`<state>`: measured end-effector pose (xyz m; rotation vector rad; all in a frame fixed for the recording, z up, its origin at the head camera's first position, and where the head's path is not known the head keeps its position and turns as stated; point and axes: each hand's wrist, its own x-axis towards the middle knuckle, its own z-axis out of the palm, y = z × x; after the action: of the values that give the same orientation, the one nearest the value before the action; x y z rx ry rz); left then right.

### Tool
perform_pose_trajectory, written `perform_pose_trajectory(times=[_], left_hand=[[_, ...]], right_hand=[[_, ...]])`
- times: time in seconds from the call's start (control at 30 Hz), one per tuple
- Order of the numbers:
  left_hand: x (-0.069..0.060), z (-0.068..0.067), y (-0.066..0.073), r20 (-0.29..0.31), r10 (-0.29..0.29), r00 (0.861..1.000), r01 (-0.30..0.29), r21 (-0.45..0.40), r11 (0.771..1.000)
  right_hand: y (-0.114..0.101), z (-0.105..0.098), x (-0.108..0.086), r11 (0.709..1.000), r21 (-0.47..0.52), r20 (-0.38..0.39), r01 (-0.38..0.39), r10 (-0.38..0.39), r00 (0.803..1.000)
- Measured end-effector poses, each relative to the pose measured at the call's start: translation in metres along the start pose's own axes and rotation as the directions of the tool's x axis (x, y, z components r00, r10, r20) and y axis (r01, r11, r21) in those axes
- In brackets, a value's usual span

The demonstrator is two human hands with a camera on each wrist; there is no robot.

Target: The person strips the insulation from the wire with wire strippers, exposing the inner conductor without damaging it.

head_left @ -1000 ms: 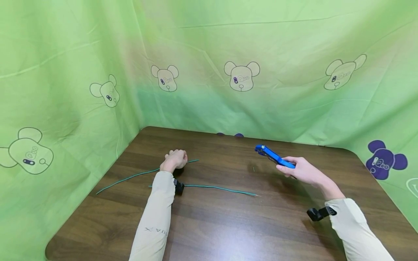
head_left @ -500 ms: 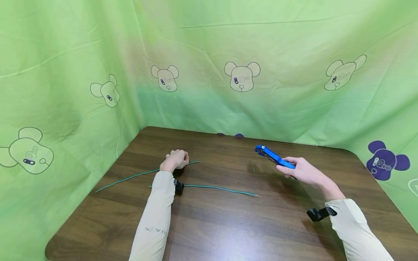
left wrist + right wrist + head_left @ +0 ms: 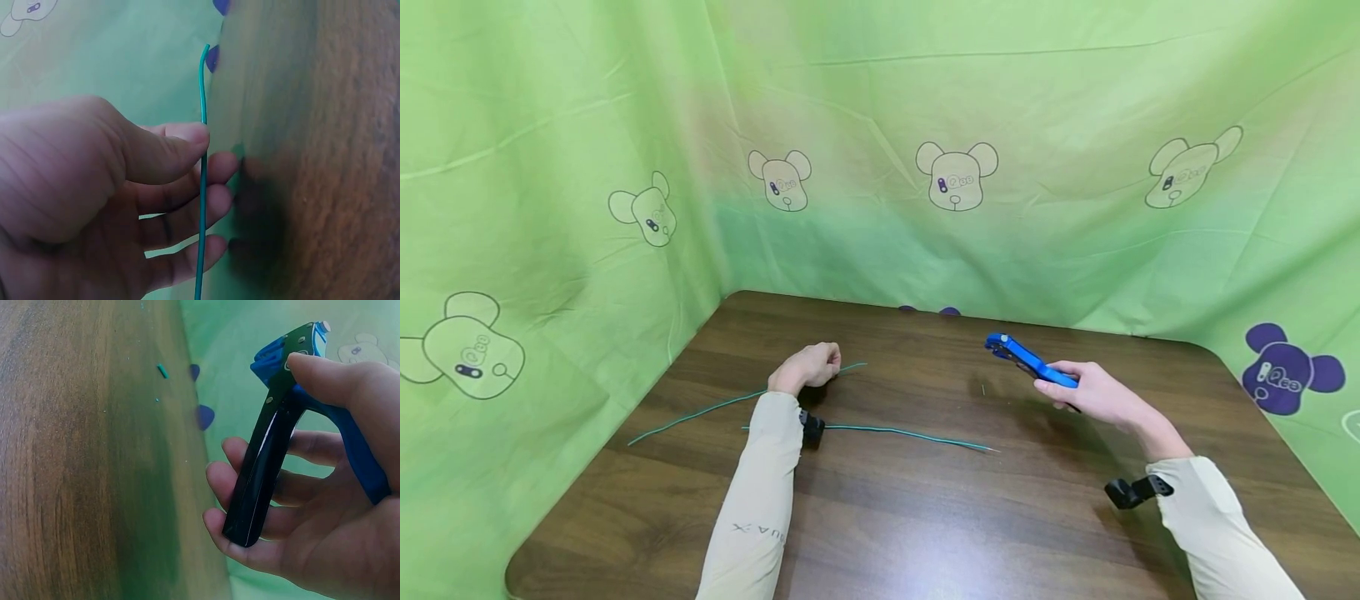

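Thin green plastic-coated wire (image 3: pixel 202 219) is pinched between thumb and finger of the left hand (image 3: pixel 808 367), above the brown wooden desk (image 3: pixel 880 508), its short end free and slightly bent. The right hand (image 3: pixel 1097 392) holds a blue-and-black two-handled tool (image 3: pixel 259 469), its handles spread apart. I think the wire could turn or slip, because only fingertips hold it; the bend could make it enter the tool crookedly. The pale left sleeve (image 3: pixel 767 467) hides part of another green wire (image 3: pixel 887 430); whether this is one strand or two, I cannot tell.
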<state>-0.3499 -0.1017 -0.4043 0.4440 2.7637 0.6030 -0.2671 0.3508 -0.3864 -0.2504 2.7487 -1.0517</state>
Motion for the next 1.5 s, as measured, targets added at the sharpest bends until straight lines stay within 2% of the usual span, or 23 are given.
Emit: perform_pose_trajectory(times=[0.2, 0.67, 1.03, 1.2, 1.5], left_hand=[[0.002, 0.001, 0.002, -0.004, 0.045, 0.999, -0.045, -0.050, 0.998], [0.001, -0.002, 0.015, -0.099, 0.098, 0.990, -0.107, -0.094, 0.990], [-0.001, -0.003, 0.027, -0.171, 0.124, 0.977, -0.135, -0.059, 0.989], [-0.002, -0.003, 0.033, -0.177, 0.125, 0.976, -0.138, -0.067, 0.988], [-0.003, -0.005, 0.043, -0.180, 0.173, 0.968, -0.187, -0.065, 0.980]], right_hand=[[-0.002, -0.001, -0.001, 1.000, -0.003, 0.005, -0.006, 0.006, 1.000], [-0.004, -0.001, 0.000, 1.000, 0.002, 0.008, -0.008, 0.007, 1.000], [-0.006, 0.000, -0.003, 1.000, 0.027, 0.002, 0.009, -0.009, 1.000], [-0.007, -0.001, -0.004, 0.999, 0.038, 0.001, 0.023, -0.023, 1.000], [-0.010, -0.002, -0.005, 0.998, 0.057, 0.006, 0.032, -0.033, 0.999]])
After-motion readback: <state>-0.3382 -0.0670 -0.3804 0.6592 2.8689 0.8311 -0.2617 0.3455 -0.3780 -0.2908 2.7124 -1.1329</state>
